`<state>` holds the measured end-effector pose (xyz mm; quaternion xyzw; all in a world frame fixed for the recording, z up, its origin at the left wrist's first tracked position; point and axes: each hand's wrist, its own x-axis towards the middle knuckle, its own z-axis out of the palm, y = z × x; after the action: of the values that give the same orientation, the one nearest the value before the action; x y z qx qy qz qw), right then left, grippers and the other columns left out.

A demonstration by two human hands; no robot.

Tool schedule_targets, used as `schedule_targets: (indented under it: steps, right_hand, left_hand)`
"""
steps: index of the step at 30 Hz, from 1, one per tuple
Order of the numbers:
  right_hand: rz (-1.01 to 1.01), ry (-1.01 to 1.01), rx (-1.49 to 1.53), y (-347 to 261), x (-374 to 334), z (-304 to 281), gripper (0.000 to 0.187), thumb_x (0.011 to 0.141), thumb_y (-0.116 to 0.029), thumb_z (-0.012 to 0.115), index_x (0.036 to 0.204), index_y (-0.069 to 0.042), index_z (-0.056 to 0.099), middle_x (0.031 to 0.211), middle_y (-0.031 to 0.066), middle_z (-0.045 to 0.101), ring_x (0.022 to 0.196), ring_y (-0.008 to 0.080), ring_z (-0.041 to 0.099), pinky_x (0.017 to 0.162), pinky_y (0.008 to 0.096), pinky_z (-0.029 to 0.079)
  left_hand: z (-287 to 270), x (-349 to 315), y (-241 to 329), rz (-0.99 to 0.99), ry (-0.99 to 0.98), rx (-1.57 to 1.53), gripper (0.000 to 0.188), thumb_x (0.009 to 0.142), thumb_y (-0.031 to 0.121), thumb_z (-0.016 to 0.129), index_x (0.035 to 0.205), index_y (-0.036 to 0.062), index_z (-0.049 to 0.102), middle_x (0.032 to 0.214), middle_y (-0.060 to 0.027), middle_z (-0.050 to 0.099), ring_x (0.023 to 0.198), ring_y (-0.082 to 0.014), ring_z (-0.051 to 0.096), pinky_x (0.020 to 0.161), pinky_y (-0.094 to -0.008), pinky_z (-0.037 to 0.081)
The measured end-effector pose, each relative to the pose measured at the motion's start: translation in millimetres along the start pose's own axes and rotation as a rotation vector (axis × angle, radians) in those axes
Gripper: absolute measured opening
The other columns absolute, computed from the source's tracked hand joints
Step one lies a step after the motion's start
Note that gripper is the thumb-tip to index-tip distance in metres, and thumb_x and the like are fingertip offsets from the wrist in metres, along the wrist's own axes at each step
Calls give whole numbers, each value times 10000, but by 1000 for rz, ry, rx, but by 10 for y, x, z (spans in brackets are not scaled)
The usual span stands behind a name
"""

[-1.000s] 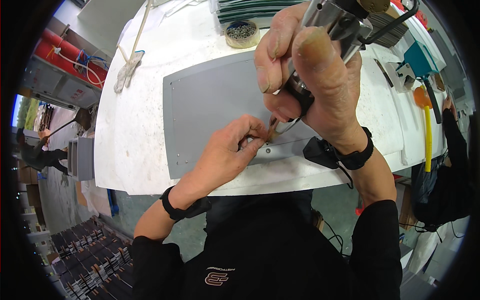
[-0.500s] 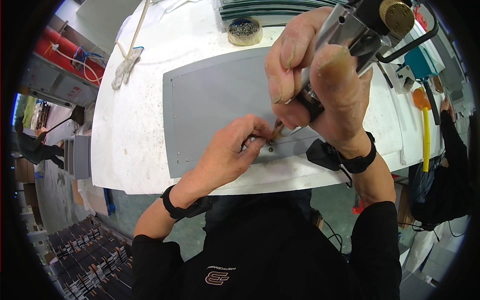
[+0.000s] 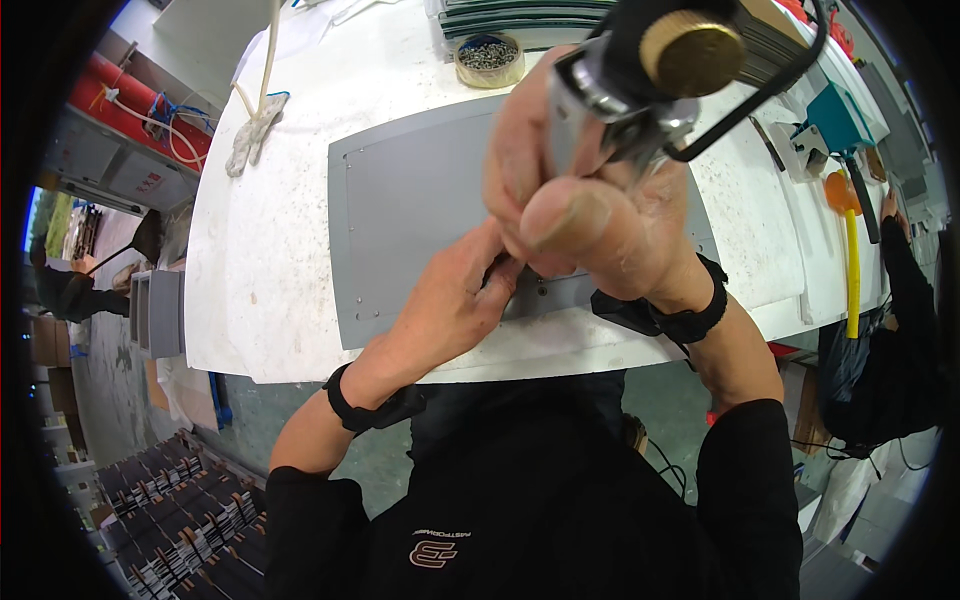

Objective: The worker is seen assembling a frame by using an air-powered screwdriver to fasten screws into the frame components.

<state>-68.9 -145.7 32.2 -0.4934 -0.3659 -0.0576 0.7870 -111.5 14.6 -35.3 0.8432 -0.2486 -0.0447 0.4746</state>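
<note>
**Caution: Pinch Hazard at the Near Edge**

The right hand [image 3: 600,225] grips a metal tool [image 3: 635,60] above the near part of the grey panel [image 3: 410,200], which lies flat on the table [image 3: 260,270]. The left hand [image 3: 450,285] rests there, fingers bent; whether it grasps anything cannot be told. A tool slip could injure the left hand, which lies close beneath. Off-centre pressure could shift the panel. The right hand hides the tool's tip. A tub [image 3: 500,78] stands beyond the far edge; a glove [image 3: 255,138] lies left, a yellow handle [image 3: 853,275] right.
</note>
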Motion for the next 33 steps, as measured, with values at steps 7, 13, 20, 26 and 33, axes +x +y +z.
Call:
schedule_targets:
  steps: [7,13,20,26,33]
  right_hand:
    - [164,-83,-130,-102,0,-33,417,880,-355,814,941,-20,573,715,67,575,588,123,552,481,262,431]
    - [32,-83,-115,-199,109,-288,486,1012,-538,608,1058,-62,525,808,32,622,532,62,513,441,206,429]
    - [-130,99,-18,-724,106,-1046,469,1060,-554,495,1087,-86,506,862,10,582,519,26,454,450,193,432]
    - [-212,188,-83,-879,-119,-1408,463,1080,-529,459,1084,-68,496,840,6,537,513,17,434,444,186,424]
    - [-341,437,-258,-983,-142,-1585,444,1101,-529,386,1002,-110,492,702,1,571,376,40,412,323,200,395]
  left_hand:
    - [-38,12,3,-10,-26,35,204,988,52,528,1179,1,577,1016,-239,669,925,-438,636,826,-470,504]
    - [-230,212,59,-135,-132,-93,193,995,91,569,1156,-13,591,1021,-212,704,899,-361,677,827,-412,531]
    - [-346,839,40,82,-33,302,180,966,102,646,1112,-5,643,963,-154,723,854,-267,693,806,-359,540]
    - [-103,1149,-9,325,-94,428,142,943,87,656,1058,4,652,995,-170,694,899,-355,670,802,-403,535]
    - [24,1275,-69,406,-84,557,95,908,66,680,972,20,627,914,-161,639,867,-370,638,752,-440,519]
